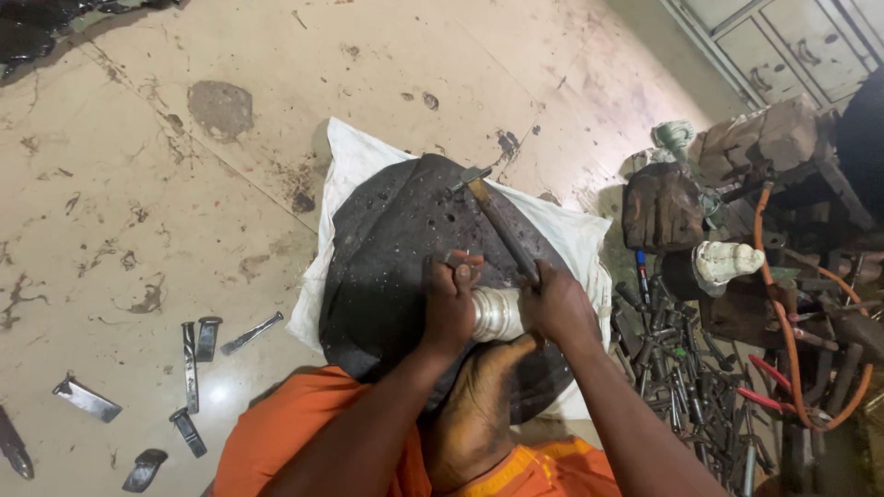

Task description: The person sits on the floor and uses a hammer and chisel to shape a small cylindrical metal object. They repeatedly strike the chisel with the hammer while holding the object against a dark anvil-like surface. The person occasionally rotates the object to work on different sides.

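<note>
My left hand (449,296) grips a short metal punch (458,259), holding it upright on a shiny silver metal piece (497,313). A hammer (493,216) is in my right hand (559,304), its wooden handle angled up and left, head raised above the black surface. The silver piece rests on a round black pitch-like block (387,258), which sits on a white cloth (354,152). My bare foot (479,405) presses against the silver piece from below. Orange cloth covers my legs.
Several flat metal chisels (193,364) lie on the tiled floor at left. To the right is a pile of many punches and tools (681,377), wooden blocks (663,207), an orange hose (783,322) and red-handled pliers.
</note>
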